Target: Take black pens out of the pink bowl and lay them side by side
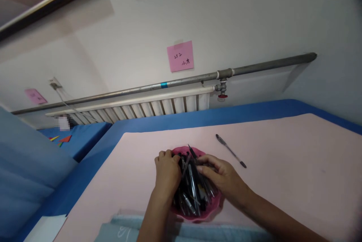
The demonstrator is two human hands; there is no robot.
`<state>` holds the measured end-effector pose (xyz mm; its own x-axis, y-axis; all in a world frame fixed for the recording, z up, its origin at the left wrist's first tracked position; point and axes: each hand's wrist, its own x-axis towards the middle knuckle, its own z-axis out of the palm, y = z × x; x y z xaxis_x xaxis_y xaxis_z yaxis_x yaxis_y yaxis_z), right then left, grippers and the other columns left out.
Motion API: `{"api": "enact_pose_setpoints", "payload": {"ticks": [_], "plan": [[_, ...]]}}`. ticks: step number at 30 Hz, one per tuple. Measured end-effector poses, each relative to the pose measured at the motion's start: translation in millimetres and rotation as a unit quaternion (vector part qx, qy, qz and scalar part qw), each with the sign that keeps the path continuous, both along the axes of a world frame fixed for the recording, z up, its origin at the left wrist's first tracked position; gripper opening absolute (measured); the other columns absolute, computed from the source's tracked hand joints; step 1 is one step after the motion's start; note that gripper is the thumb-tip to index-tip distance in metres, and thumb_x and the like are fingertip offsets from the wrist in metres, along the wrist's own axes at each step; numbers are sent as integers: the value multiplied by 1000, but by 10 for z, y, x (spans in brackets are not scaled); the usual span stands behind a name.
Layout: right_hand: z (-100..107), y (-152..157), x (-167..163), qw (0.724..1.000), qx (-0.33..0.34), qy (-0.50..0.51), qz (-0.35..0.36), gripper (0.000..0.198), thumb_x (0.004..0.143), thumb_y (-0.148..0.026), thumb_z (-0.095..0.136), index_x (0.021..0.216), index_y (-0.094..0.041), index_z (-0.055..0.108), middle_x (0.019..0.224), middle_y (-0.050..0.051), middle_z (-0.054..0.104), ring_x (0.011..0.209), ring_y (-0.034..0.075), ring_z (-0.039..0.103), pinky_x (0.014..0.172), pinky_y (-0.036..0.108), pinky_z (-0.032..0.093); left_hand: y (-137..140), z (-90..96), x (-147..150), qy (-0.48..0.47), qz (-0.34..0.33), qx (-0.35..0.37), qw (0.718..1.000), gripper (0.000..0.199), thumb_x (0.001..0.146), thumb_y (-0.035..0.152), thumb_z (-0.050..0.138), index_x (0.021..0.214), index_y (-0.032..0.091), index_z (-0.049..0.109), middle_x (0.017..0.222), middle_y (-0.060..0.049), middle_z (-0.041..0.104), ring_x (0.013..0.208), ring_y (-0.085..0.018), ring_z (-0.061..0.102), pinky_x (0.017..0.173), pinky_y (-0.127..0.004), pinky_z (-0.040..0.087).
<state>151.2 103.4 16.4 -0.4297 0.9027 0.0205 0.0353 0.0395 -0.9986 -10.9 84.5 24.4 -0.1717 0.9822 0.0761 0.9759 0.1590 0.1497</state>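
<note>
A pink bowl with a wavy rim [195, 219] holds a heap of mostly dark and clear pens [194, 183], lying at many angles. My left hand [168, 170] is over the bowl's left side, its fingers curled down among the pens; what they grip is hidden. On the right side, my right hand [222, 174] has its thumb and fingers closed at the upper end of the heap. A dark pen [192, 152] with its tip pointing up and away sits at those fingertips. One clear pen with dark ends [231, 150] lies alone beyond my right hand.
Pink sheeting [283, 166] covers the blue table [169, 117]. Folded blue-grey cloth [121, 230] lies at the near edge. Behind are a radiator [152, 108], a pipe with a red valve [222, 96] and a pink note [180, 56]. A blue curtain [25, 174] hangs left.
</note>
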Motion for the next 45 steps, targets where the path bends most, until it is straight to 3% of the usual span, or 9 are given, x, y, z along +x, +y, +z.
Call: {"api": "enact_pose_setpoints", "payload": {"ticks": [19, 22, 25, 28, 31, 33, 36, 39, 45], "plan": [[-23, 3, -3, 998, 48, -26, 6, 14, 73, -30, 57, 82, -20, 63, 70, -1, 65, 66, 16, 59, 63, 28, 47, 1, -90, -15, 44, -21, 19, 999, 30, 83, 16, 42, 88, 24, 70, 97, -10, 60, 96, -27, 46, 78, -39, 34], [-5, -7, -10, 998, 53, -31, 4, 12, 72, -28, 57, 79, -20, 63, 67, -2, 63, 64, 16, 58, 61, 27, 46, 13, -119, -17, 17, -14, 43, 999, 27, 82, 16, 44, 86, 23, 70, 96, -10, 61, 96, -28, 47, 78, -40, 35], [5, -8, -18, 997, 63, -35, 3, 11, 73, -27, 57, 78, -20, 63, 67, -2, 63, 64, 16, 57, 59, 26, 46, 5, -115, -46, -76, 6, 121, 990, 22, 81, 17, 45, 84, 19, 68, 96, -9, 63, 96, -27, 49, 83, -41, 36], [11, -9, -12, 995, 83, -51, 3, 9, 74, -25, 56, 77, -21, 63, 64, -2, 62, 61, 16, 57, 58, 27, 45, -77, -75, -99, -309, 36, 207, 928, 18, 82, 25, 47, 87, 18, 64, 90, -7, 65, 89, -21, 55, 82, -36, 41], [23, -17, 13, 991, 118, -59, 36, 10, 75, -23, 55, 76, -22, 65, 67, -1, 64, 64, 17, 59, 60, 27, 46, -219, -43, -135, -584, 51, 189, 788, 19, 77, 35, 58, 82, 18, 63, 75, -1, 64, 72, -15, 59, 69, -28, 46], [35, -25, 34, 985, 146, -59, 70, 13, 77, -23, 54, 77, -22, 66, 72, 0, 66, 69, 18, 61, 63, 27, 47, -304, -42, -139, -698, 70, 175, 691, 23, 70, 36, 67, 82, 17, 63, 71, 1, 64, 65, -13, 59, 63, -25, 47], [53, -37, 56, 977, 180, -65, 95, 15, 79, -23, 53, 80, -22, 68, 76, 1, 68, 72, 18, 62, 66, 28, 48, -368, -55, -131, -775, 96, 167, 602, 32, 59, 31, 77, 84, 14, 66, 70, 0, 66, 59, -10, 59, 58, -22, 47], [66, -45, 60, 971, 200, -74, 108, 17, 79, -21, 52, 84, -20, 69, 81, 3, 69, 76, 19, 63, 72, 29, 48, -368, -65, -132, -793, 97, 160, 580, 31, 56, 26, 80, 82, 13, 68, 68, -1, 66, 56, -8, 58, 56, -19, 47], [80, -41, 50, 963, 218, -93, 126, 21, 82, -21, 50, 88, -18, 69, 82, 5, 69, 78, 19, 63, 73, 30, 48, -377, -77, -171, -793, 52, 119, 595, 20, 63, 23, 76, 80, 14, 70, 69, -1, 67, 58, -9, 60, 59, -19, 49]]}}
